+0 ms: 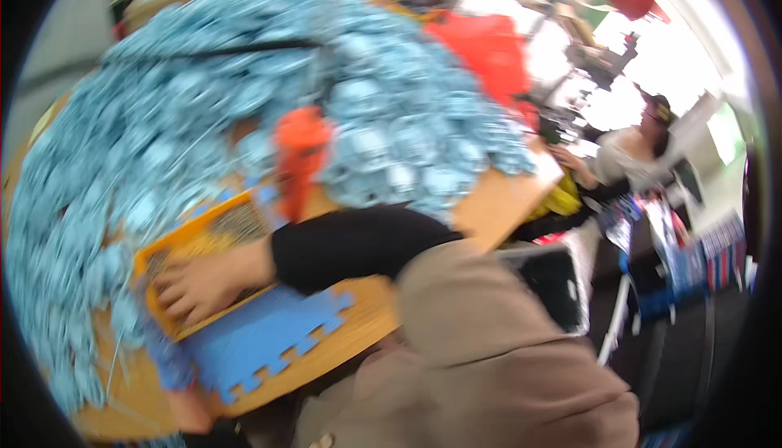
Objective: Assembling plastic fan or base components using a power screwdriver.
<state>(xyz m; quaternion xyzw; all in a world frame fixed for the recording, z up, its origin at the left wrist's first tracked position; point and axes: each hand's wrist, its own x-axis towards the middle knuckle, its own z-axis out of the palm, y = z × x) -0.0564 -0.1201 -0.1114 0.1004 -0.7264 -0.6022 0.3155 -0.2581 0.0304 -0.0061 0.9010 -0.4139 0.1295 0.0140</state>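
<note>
My right hand (199, 285) reaches across into a yellow tray (213, 218), palm down, its fingers apart over the tray's contents. Small metal pieces, perhaps screws, and yellowish bits fill the tray; motion smears them. Beside the tray's near left corner is my left hand (169, 358), blurred and blue-covered, apparently gloved; its fingers cannot be made out. Under the tray lies a blue foam mat (265, 334) with a jigsaw edge. Just beyond the tray hangs an orange-red power tool (301, 151), like an electric screwdriver, upright.
Light-blue plastic parts (358, 106) lie heaped across the wooden table (501, 204). A red bag (489, 53) sits at the far side. To the right are a black bin (550, 285) with a pale rim and, farther off, another person (635, 151) at work.
</note>
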